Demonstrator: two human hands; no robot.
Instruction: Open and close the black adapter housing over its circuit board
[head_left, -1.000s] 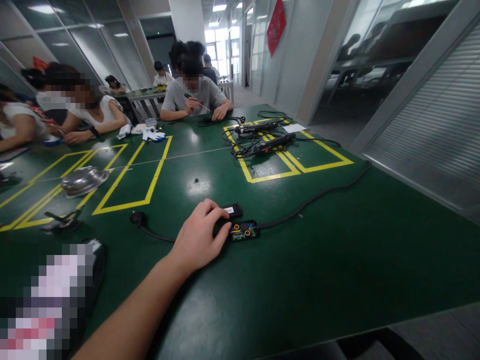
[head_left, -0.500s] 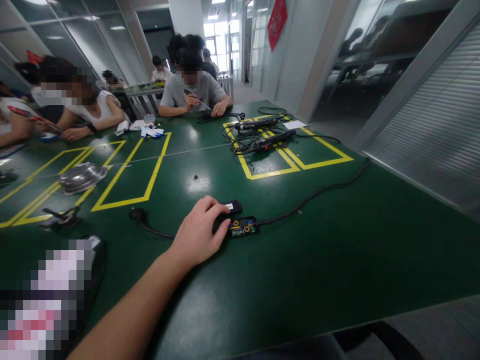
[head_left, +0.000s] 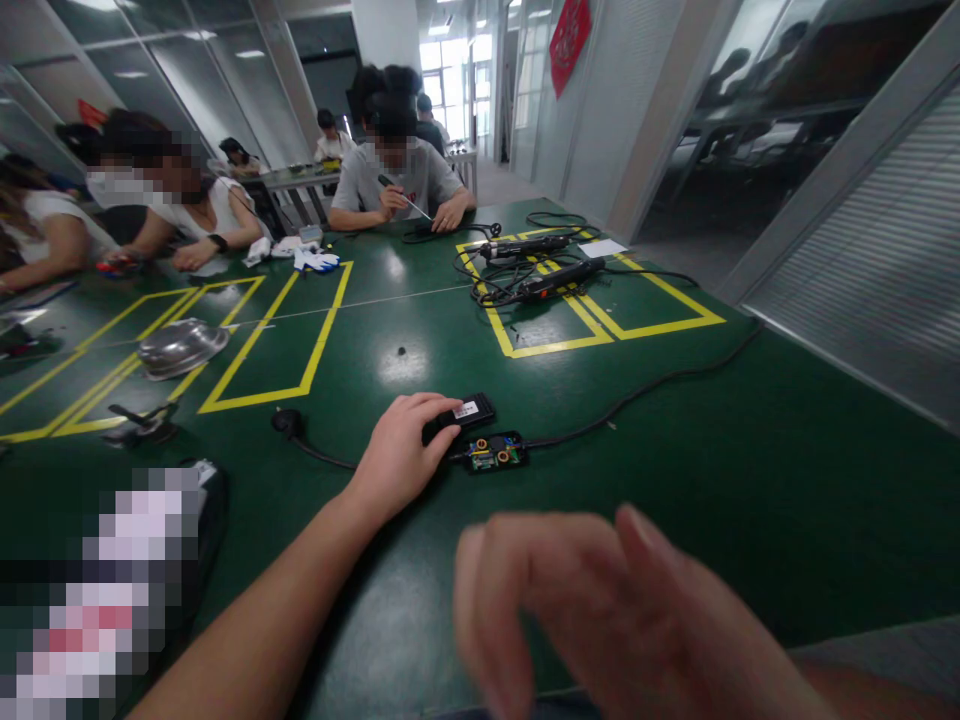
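My left hand (head_left: pixel 401 450) rests on the table with thumb and index finger closed on the left end of a black plastic cover (head_left: pixel 480 408) bearing a white label. Just below the cover lies the other casing half, an opened black housing with a circuit board (head_left: pixel 496 453) showing copper coils and coloured wires. A black cable (head_left: pixel 637 388) runs from its right side, and a lead with a plug (head_left: pixel 287 424) comes out past my left hand. In the foreground my right hand (head_left: pixel 585 600) is raised and blurred, fingers loosely bent, thumb apart, nothing visible in it.
Two black corded tools (head_left: pixel 559 278) lie tangled in yellow-taped boxes at the back right. A metal bowl (head_left: pixel 184 348), a dark bracket-like part (head_left: pixel 142 424) and white gloves (head_left: pixel 316 260) are on the left. A person (head_left: pixel 405 180) across the table holds a screwdriver (head_left: pixel 409 200).
My right hand has come into view from below. My left thumb has moved off the circuit housing toward the cover, which has tilted slightly. The view has shifted a little.
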